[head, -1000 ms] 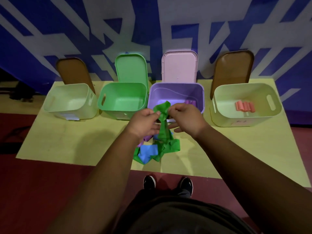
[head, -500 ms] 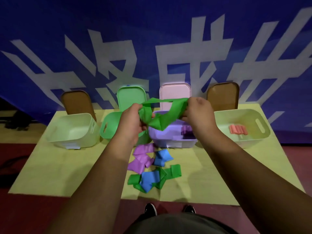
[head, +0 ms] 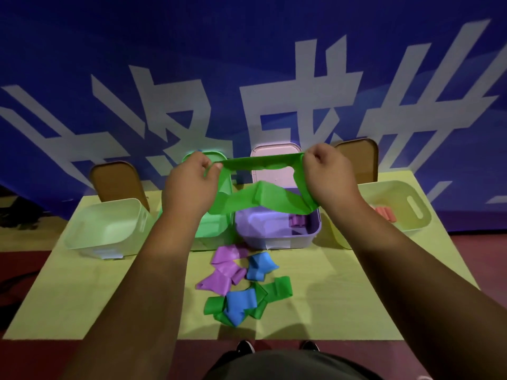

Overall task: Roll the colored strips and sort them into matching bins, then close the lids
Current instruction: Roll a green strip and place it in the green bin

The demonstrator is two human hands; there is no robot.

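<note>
A yellow-green tabletop (head: 82, 297) sits on a dark red floor (head: 480, 256), backed by a blue wall (head: 247, 50) painted with big white characters. Four open bins stand in a row along the far edge: a pale left bin (head: 107, 229), a green bin (head: 216, 229), a purple bin (head: 274, 234) and a pale yellow right bin (head: 397, 212). A pink lid (head: 274, 176) stands upright behind the purple bin, and a brown lid (head: 115, 182) leans behind the left bin. Purple rolls (head: 297, 221) lie inside the purple bin; red rolls (head: 385, 213) lie inside the right bin. Above the green and purple bins, the green strip (head: 260, 161) hangs in the air, pulled flat between both hands, with a slack fold sagging below it. The left hand (head: 189, 185) has its fingers pinching one end; the right hand (head: 329, 176) has its fingers curled tight around the other end. Near the front edge, loose strips (head: 238, 304) lie in a heap on the tabletop: purple, blue and green ones, overlapping. Two dark shoes (head: 245, 346) show on the floor just below the tabletop edge.
</note>
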